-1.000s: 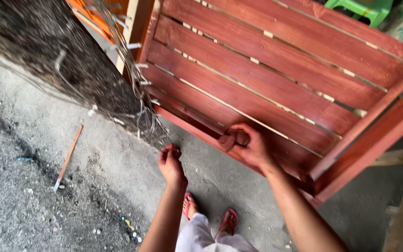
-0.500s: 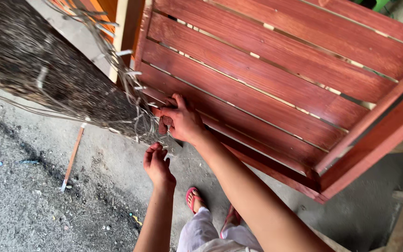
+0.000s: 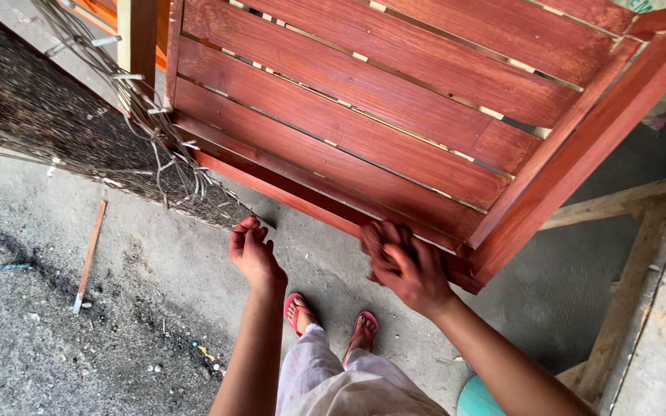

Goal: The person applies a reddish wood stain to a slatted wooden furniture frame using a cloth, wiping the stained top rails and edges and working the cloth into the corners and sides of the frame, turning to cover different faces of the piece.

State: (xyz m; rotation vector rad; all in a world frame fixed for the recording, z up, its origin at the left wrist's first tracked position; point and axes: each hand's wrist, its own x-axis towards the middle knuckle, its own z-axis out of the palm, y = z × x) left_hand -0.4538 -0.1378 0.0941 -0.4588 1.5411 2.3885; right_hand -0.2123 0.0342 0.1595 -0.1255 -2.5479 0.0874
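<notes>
Rough grey concrete (image 3: 156, 262) runs beneath me, with pink flip-flops (image 3: 331, 320) directly below. My right hand (image 3: 404, 266) presses on the lower rail of a red-stained slatted wooden panel (image 3: 364, 131), fingers bent over the edge; whether it holds anything I cannot tell. My left hand (image 3: 253, 253) hovers loosely curled and empty, just below a bundle of dry twigs (image 3: 63, 131). Left of it lies a thin wooden stick (image 3: 89, 254). At far right stands a pale timber frame (image 3: 634, 254).
</notes>
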